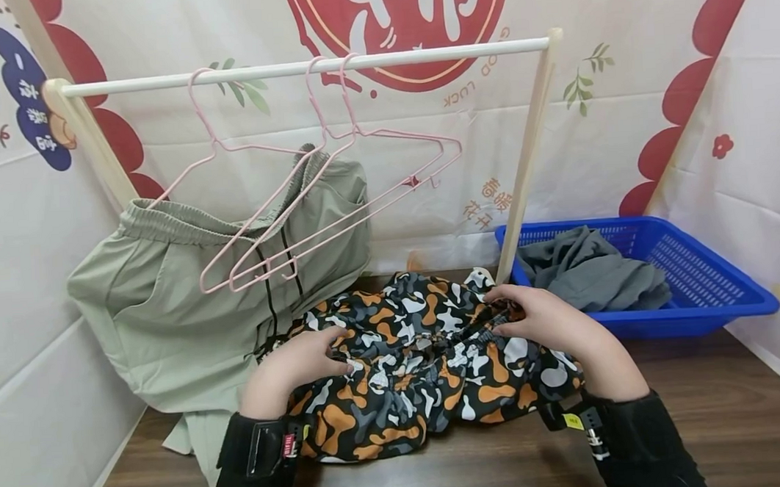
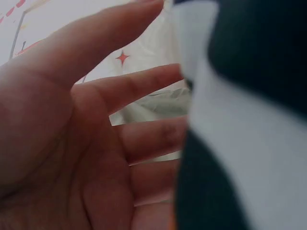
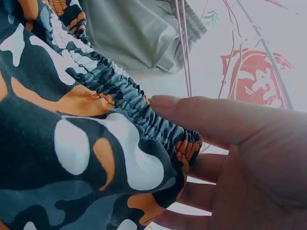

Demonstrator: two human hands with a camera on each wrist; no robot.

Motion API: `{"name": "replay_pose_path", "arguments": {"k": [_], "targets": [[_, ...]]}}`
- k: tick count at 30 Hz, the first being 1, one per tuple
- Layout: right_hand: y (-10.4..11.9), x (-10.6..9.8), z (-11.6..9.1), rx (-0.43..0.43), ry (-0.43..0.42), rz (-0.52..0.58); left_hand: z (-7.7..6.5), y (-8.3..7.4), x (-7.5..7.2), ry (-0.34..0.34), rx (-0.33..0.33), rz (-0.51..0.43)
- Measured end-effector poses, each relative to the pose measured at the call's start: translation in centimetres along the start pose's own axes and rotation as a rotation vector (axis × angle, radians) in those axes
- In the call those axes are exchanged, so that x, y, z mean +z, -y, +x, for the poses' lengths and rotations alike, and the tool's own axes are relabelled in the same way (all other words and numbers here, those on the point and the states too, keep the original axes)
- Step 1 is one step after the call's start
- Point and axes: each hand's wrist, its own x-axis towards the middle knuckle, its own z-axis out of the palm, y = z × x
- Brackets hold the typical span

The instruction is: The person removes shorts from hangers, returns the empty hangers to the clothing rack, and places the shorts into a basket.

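Note:
Camouflage shorts (image 1: 398,390) in black, orange, white and grey lie bunched on the table, their gathered elastic waistband (image 3: 129,103) plain in the right wrist view. At the left part of the shorts rests my left hand (image 1: 297,366); in the left wrist view its fingers (image 2: 144,86) extend behind the cloth, thumb apart. My right hand (image 1: 546,320) is at the right end of the waistband. Its thumb lies at the band's edge while the other fingers reach behind the cloth, their tips hidden. No curl or pinch shows in either hand.
A white rail (image 1: 407,57) on wooden posts carries pink hangers (image 1: 358,138). Grey-green pants (image 1: 181,298) with black drawstrings hang at the left, reaching the table (image 1: 468,475). A blue basket (image 1: 718,307) holding dark grey cloth (image 1: 597,273) stands behind the right hand.

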Motion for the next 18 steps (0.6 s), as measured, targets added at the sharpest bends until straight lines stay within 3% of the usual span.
{"name": "replay_pose_path", "arguments": {"k": [10,18], "targets": [[-0.22,0.12,-0.07,-0.019,-0.018,0.006,0.05,-0.64,0.44,0.033,0.065,0.065],[-0.12,0.54,0.18,-0.032,-0.050,-0.021,0.06,-0.60,0.14,-0.018,0.029,0.044]]}}
